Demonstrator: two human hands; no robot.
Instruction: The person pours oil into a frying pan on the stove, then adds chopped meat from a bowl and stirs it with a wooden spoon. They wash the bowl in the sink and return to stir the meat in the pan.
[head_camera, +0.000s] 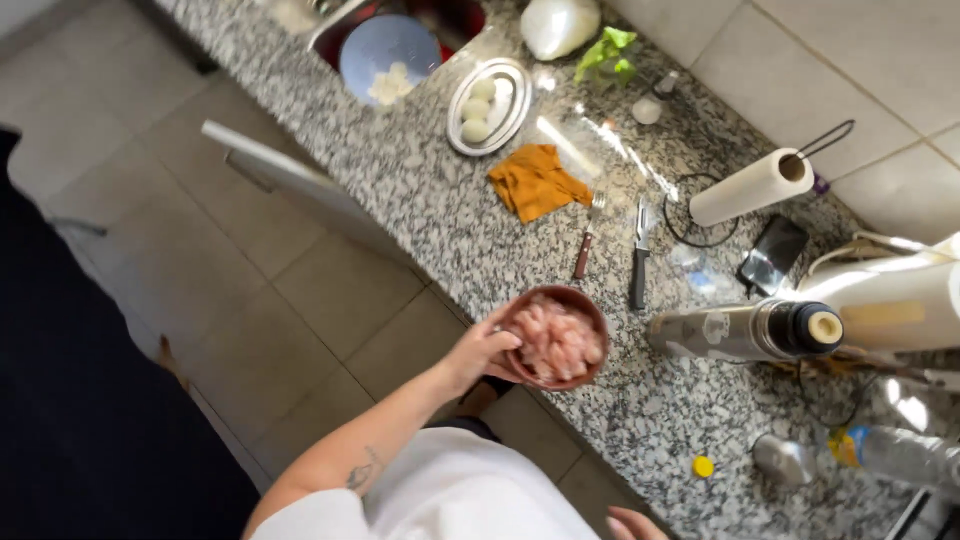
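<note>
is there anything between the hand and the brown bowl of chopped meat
No. The left hand already grips the rim of the brown bowl of chopped raw meat at the counter edge, so nothing stands between them. The fork and peeler lie beyond the bowl.

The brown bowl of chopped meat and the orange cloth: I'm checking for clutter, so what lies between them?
In the head view, between the brown bowl and the orange cloth, a fork lies on bare granite counter.
</note>
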